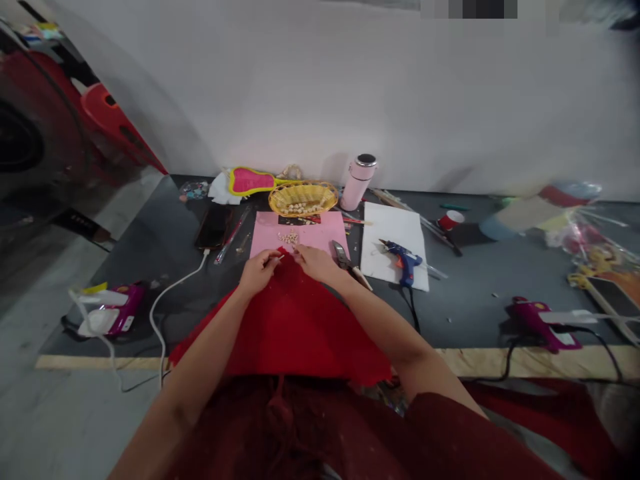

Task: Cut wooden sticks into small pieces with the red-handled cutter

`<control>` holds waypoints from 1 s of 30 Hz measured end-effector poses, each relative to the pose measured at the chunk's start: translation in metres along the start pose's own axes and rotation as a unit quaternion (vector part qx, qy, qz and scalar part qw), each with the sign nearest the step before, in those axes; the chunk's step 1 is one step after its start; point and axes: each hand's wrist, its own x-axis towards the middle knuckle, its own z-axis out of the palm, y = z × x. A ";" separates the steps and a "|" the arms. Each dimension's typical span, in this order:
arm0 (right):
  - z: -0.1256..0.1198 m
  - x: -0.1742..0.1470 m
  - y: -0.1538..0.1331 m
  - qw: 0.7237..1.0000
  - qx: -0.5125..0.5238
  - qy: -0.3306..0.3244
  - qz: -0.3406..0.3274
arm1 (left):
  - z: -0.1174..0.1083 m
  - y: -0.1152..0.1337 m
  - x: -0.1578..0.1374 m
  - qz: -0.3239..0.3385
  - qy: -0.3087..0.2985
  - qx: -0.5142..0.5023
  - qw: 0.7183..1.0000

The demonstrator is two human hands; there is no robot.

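Observation:
A red cloth (300,327) with a ragged edge spreads across the table edge under my forearms. At its narrow far end, my left hand (260,271) is closed in a pinch, with a tiny pale bit at the fingertips. Just to the right, my right hand (316,263) is also pinched closed; what it holds is too small to make out. The fingertips of both hands are a little apart. Beyond them, a small heap of pale beads (289,237) lies on a pink sheet (263,230). A yellow woven basket (303,193) with more beads stands behind.
A blue glue gun (406,261) rests on a white board (375,233), beside dark-handled pliers (343,255). A pink flask (358,181) stands near the wall. On the left lie a phone (213,227) with its white cable (165,297) and a purple power strip (127,308).

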 end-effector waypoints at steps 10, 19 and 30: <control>0.011 0.004 -0.006 1.000 -0.013 0.017 0.011 | -0.001 0.001 -0.003 0.039 -0.003 0.043 0.998; 0.007 -0.020 -0.030 0.982 0.070 0.149 0.097 | -0.007 -0.006 -0.003 0.057 -0.031 0.038 0.997; 0.013 -0.037 -0.054 0.960 0.189 0.197 0.059 | -0.003 -0.010 0.005 0.072 -0.023 -0.008 0.997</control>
